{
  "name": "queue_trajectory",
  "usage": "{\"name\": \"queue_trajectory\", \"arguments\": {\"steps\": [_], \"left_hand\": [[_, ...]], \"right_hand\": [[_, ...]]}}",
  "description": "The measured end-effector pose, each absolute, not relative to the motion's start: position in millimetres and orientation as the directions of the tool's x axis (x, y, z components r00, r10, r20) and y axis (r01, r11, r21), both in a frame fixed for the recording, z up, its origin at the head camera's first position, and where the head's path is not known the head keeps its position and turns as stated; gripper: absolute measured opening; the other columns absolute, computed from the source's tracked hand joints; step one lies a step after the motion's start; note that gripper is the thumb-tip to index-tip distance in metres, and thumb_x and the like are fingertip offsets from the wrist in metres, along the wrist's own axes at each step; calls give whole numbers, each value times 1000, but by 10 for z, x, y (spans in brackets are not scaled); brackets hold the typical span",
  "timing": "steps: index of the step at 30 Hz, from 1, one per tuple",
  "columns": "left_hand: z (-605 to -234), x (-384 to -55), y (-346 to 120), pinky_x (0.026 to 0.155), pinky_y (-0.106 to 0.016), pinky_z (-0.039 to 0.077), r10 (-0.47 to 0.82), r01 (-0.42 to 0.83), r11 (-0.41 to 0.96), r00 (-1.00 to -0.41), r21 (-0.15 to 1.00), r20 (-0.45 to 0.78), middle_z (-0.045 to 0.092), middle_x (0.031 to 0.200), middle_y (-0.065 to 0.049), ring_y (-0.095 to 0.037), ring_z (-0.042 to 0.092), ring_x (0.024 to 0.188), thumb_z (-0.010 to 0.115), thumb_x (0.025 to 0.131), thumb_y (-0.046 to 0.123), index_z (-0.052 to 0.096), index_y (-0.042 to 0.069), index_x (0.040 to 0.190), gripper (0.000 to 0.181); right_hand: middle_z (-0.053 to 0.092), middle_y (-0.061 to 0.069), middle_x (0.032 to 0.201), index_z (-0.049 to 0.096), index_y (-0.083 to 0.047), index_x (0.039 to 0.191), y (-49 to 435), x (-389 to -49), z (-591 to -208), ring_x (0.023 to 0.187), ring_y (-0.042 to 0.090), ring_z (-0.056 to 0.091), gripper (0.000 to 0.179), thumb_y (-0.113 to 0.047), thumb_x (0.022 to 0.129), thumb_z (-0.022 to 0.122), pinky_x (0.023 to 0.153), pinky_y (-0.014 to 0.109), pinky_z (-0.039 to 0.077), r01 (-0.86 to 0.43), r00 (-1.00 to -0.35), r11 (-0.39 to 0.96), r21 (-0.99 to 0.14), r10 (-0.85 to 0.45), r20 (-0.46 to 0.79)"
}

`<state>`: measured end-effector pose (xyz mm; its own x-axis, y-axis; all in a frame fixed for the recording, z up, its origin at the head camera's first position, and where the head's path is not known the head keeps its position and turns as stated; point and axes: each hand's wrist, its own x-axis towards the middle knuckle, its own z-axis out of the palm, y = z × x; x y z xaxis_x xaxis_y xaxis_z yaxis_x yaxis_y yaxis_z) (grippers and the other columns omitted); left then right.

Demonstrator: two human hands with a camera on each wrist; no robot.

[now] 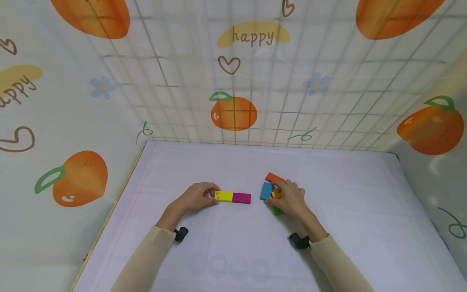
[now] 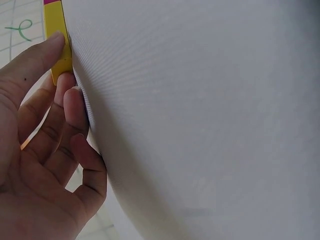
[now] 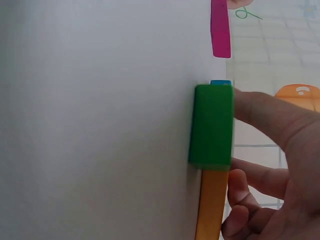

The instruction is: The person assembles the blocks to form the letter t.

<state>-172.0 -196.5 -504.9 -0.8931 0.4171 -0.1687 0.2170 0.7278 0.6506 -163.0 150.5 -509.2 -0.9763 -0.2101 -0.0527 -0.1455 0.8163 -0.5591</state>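
At the left of the head view, my left hand (image 1: 198,196) pinches the left end of a yellow block (image 1: 223,196). A magenta block (image 1: 242,198) lies end to end with it, forming a straight row. My right hand (image 1: 291,198) holds a blue block (image 1: 266,191) between thumb and finger, to the right of that row. Under and beside this hand lie an orange-yellow block (image 1: 276,195) and a green block (image 1: 278,210), both partly covered. A red-orange block (image 1: 274,177) lies just beyond the fingers. In the right wrist view, the green block (image 3: 212,127) hides most of the blue one.
All the blocks lie on a white-covered table (image 1: 226,162). Behind it hangs a printed curtain (image 1: 189,81) with a grid showing through, and printed cloth (image 1: 29,227) also stands at the left. Small black wrist cameras (image 1: 181,234) sit at both cuffs.
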Motion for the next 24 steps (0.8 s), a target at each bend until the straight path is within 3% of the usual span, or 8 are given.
{"name": "queue_trajectory", "arguments": {"steps": [24], "left_hand": [[-5069,-1717,-1949,71,-32,47,414,222,729,-896,648,-160,59,88,9,-14,53,77,81,85,19,70,16,116,33]], "right_hand": [[55,2,94,64,-9,129,1513,-1621,-5105,92,26,49,62,-37,78,86,75,48,29,-179,-975,790,-587,-223,-3]]}}
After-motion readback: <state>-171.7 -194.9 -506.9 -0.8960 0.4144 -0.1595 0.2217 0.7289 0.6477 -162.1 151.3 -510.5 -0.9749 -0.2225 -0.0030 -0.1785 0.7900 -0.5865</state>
